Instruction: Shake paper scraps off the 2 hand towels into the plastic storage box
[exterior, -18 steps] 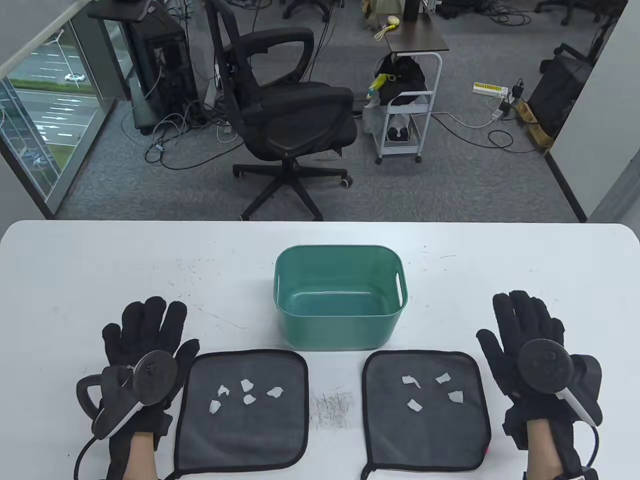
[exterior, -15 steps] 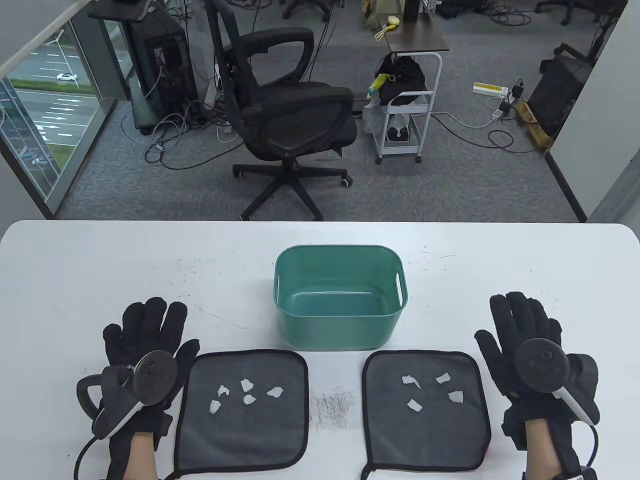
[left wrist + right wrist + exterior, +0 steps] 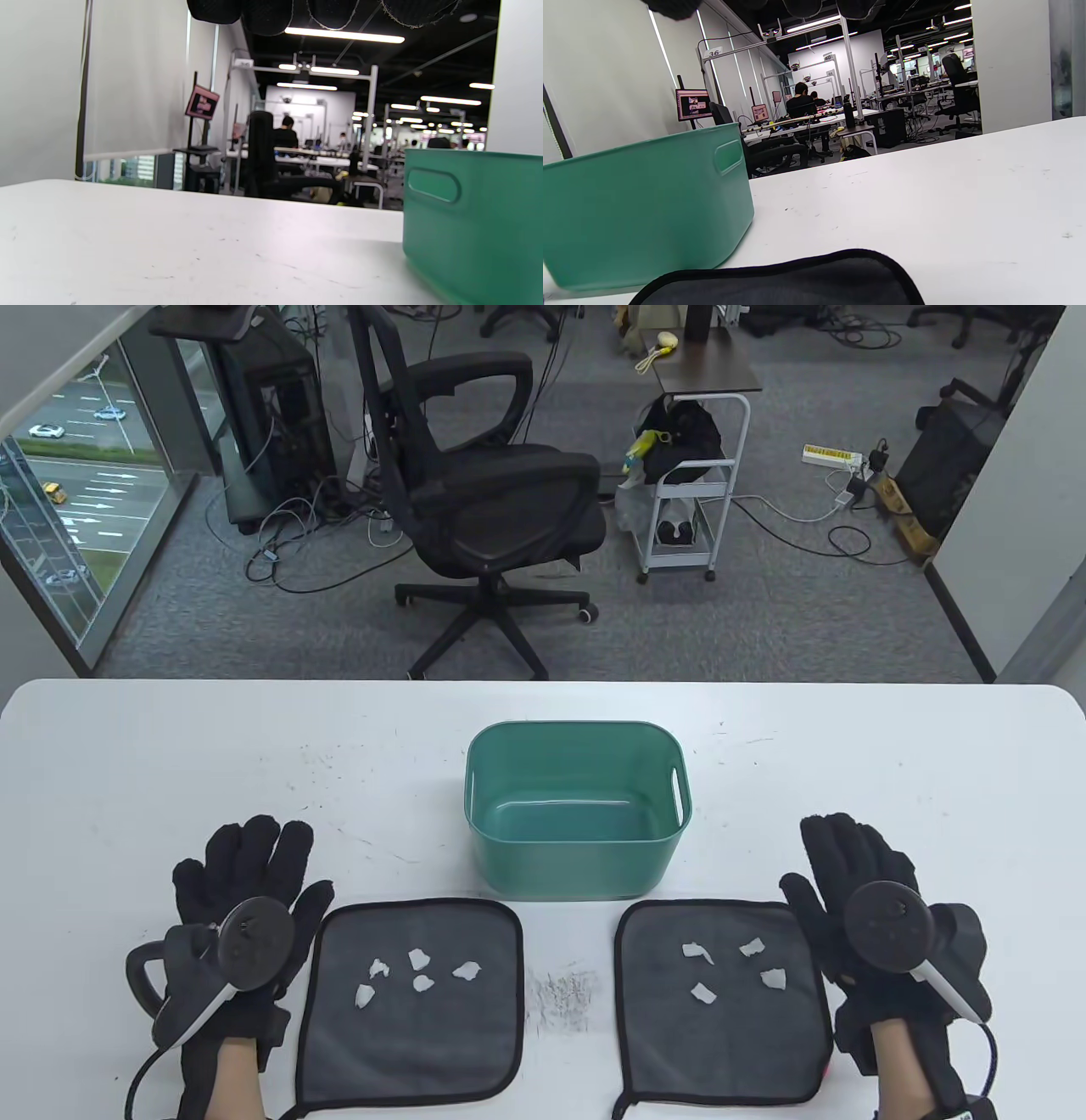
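Two dark grey hand towels lie flat near the table's front edge, the left towel (image 3: 411, 1001) and the right towel (image 3: 721, 1001), each with several white paper scraps (image 3: 416, 971) on top. The empty green plastic storage box (image 3: 577, 806) stands just behind them, and shows in the left wrist view (image 3: 475, 220) and the right wrist view (image 3: 645, 203). My left hand (image 3: 242, 869) lies flat, fingers straight, left of the left towel. My right hand (image 3: 848, 857) lies flat with straight fingers at the right towel's right edge (image 3: 797, 279). Neither hand holds anything.
A patch of grey scuff marks (image 3: 560, 988) sits on the white table (image 3: 170, 763) between the towels. Beyond the far table edge stand a black office chair (image 3: 484, 500) and a small rolling cart (image 3: 691, 458).
My right hand has slid left toward the right towel's edge. My left hand has shifted slightly toward the front edge. The towels, scraps and box have not moved.
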Demonstrator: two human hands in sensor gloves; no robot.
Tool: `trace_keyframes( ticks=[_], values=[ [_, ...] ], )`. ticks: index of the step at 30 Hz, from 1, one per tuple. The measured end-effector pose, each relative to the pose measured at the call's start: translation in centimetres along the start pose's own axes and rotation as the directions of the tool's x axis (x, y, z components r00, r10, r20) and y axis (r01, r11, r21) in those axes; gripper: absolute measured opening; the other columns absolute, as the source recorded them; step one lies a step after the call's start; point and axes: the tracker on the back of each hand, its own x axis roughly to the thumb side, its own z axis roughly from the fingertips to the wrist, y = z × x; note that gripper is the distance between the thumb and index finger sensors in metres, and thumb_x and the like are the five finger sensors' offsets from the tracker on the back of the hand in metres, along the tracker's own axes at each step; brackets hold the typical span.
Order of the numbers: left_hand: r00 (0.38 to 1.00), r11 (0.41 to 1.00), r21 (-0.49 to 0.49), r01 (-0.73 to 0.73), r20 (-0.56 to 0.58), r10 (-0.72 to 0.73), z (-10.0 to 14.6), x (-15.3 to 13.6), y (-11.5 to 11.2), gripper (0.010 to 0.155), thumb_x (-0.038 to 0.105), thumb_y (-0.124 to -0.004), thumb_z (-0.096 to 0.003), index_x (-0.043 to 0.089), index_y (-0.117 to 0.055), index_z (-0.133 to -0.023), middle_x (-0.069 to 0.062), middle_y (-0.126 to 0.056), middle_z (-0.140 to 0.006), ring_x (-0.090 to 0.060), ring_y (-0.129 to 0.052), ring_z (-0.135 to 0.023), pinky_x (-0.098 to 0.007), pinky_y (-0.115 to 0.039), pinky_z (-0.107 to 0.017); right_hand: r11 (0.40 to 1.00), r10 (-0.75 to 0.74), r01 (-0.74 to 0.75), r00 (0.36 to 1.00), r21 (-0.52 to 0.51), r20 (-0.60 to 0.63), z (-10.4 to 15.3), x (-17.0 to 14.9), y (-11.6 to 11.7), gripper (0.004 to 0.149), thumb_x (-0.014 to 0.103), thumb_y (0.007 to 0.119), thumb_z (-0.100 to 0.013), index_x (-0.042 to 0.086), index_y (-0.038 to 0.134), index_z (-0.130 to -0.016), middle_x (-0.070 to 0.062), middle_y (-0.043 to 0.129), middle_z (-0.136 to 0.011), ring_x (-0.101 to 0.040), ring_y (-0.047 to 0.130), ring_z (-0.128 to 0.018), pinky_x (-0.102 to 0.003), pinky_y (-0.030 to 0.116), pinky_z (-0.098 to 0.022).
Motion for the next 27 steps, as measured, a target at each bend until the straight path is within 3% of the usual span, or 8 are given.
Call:
trace_keyframes(
  ticks=[4, 14, 19, 23, 27],
  values=[
    [1.0, 1.0, -0.015, -0.008, 0.004, 0.008, -0.4, -0.1, -0.9, 0.069, 0.065, -0.062, -0.0541, 0.04, -0.05, -0.118, -0.004, -0.055, -0.129, -0.038, -0.05, -0.12, -0.07, -0.044, -0.081, 0.999, -0.017, 0.015, 0.998, 0.043, 0.065, 0.2, 2.2, 0.9, 0.066, 0.056, 0.068, -0.051, 0.026, 0.055, -0.108, -0.008, 0.063, -0.114, -0.042, 0.065, -0.102, -0.063, 0.051, -0.074],
    [0.995, 0.954, -0.298, 0.035, -0.078, -0.06, -2.7, -1.6, -7.4, 0.074, 0.064, -0.067, -0.0534, 0.037, -0.044, -0.119, -0.006, -0.053, -0.128, -0.039, -0.048, -0.119, -0.07, -0.043, -0.081, 0.941, -0.042, -0.042, 0.97, 0.337, 0.238, -0.2, 13.1, 8.8, 0.066, 0.056, 0.069, -0.051, 0.024, 0.056, -0.108, -0.009, 0.067, -0.11, -0.04, 0.073, -0.098, -0.06, 0.057, -0.071],
    [0.993, 0.925, -0.379, 0.034, -0.089, -0.073, -3.2, -2.2, -10.4, 0.075, 0.063, -0.068, -0.0533, 0.037, -0.041, -0.119, -0.007, -0.05, -0.128, -0.04, -0.046, -0.118, -0.07, -0.042, -0.081, 0.888, 0.059, -0.138, 0.98, 0.438, 0.189, -2.2, 18.1, 13.9, 0.067, 0.056, 0.068, -0.051, 0.023, 0.054, -0.108, -0.009, 0.066, -0.11, -0.04, 0.072, -0.097, -0.06, 0.057, -0.071],
    [0.99, 0.888, -0.457, 0.042, -0.104, -0.1, -3.4, -2.5, -12.2, 0.074, 0.06, -0.069, -0.0544, 0.037, -0.041, -0.119, -0.007, -0.048, -0.129, -0.041, -0.046, -0.118, -0.07, -0.042, -0.081, 0.845, 0.116, -0.165, 0.985, 0.509, 0.126, -3.7, 20.1, 17.0, 0.068, 0.056, 0.067, -0.052, 0.022, 0.052, -0.108, -0.01, 0.065, -0.111, -0.04, 0.072, -0.097, -0.06, 0.056, -0.071],
    [0.988, 0.856, -0.515, 0.047, -0.101, -0.114, -3.5, -2.5, -14.0, 0.073, 0.059, -0.07, -0.0544, 0.036, -0.042, -0.118, -0.008, -0.048, -0.128, -0.042, -0.045, -0.118, -0.07, -0.041, -0.081, 0.835, 0.214, -0.219, 0.974, 0.505, 0.069, -4.4, 21.6, 19.2, 0.068, 0.057, 0.067, -0.052, 0.022, 0.052, -0.108, -0.01, 0.064, -0.111, -0.041, 0.072, -0.097, -0.059, 0.056, -0.071]
  ],
)
